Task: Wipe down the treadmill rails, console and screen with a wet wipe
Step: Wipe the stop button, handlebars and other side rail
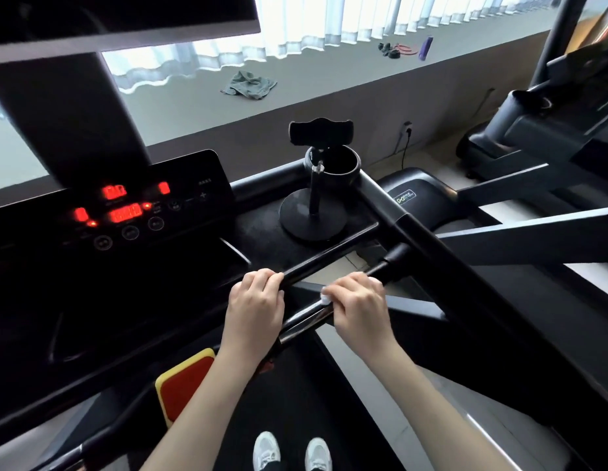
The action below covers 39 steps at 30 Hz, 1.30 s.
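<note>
Below a grey window ledge (329,83) hung with white blinds, the black treadmill console with red lit digits (125,212) is powered on. Just right of that console the left hand (256,300) clenches a matte black crossbar (329,253). Further right, the right hand (358,302) grasps the crumpled white wet wipe (325,298) round the glossy black handrail (302,322). A careless sweep towards the console could press a button and start the dark belt (295,385) (white shoes (292,452) stand on it).
</note>
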Motion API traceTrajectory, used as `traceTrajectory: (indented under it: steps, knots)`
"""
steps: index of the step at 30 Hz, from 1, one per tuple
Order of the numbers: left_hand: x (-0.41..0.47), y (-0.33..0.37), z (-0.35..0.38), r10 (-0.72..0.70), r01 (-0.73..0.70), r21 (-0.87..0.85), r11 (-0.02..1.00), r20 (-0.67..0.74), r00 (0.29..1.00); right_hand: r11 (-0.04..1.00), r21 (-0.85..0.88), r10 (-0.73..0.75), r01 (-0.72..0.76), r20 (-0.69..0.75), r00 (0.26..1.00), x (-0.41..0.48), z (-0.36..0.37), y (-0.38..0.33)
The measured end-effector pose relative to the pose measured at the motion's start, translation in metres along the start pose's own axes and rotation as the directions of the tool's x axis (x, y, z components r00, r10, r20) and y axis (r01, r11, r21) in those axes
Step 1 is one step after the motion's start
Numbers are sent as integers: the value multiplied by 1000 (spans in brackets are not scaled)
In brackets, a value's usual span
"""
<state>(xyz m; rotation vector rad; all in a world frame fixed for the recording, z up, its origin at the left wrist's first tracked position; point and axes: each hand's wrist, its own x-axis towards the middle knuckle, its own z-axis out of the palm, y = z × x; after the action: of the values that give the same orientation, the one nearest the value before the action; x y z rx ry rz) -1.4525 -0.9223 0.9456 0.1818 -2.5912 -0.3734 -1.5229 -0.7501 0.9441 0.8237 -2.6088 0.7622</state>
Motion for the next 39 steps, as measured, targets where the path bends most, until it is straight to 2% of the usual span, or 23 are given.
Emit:
traceTrajectory:
  steps: [2, 7, 12, 17, 22, 24, 27, 32, 33, 37, 39]
  knots:
    - [1, 0, 1, 4, -4, 14, 1000, -5, 1000, 996, 13, -87, 87, 12, 996, -5, 2, 0]
    - [0, 2, 0, 0, 0, 27, 1000, 3, 1000, 996, -32, 78, -83, -128, 989, 3, -7, 23]
    - [0, 3, 0, 9, -9, 51, 999, 0, 1000, 981, 64, -181, 185, -59, 982, -19, 0, 1]
    - [-1, 2, 2, 17, -17, 65, 998, -10, 1000, 997, 32, -61, 69, -193, 979, -19, -5, 34]
    - [0, 2, 3, 12, -10, 89, 996, -24, 1000, 942, 70, -314, 327, -155, 937, -33, 8, 11]
    - [0, 2, 2, 3, 0, 104, 995, -22, 1000, 938, 54, -329, 343, -181, 927, -29, 4, 26]
    - [0, 2, 2, -10, 13, 114, 993, -21, 1000, 956, 37, -274, 292, -244, 930, -26, 3, 36]
    - [0, 3, 1, -6, 8, 132, 991, -10, 1000, 889, 38, -444, 456, -173, 879, -25, 8, 17]
    - [0, 3, 1, -7, 8, 135, 991, -10, 1000, 897, 33, -430, 441, -166, 887, -22, 7, 22]
    - [-2, 5, -1, -54, 55, 126, 990, -8, 998, 969, 65, -226, 240, -169, 959, -12, 2, 32]
    - [-3, 5, -5, -78, 74, 158, 985, 20, 997, 959, 84, -258, 271, -140, 956, -13, 6, 17]
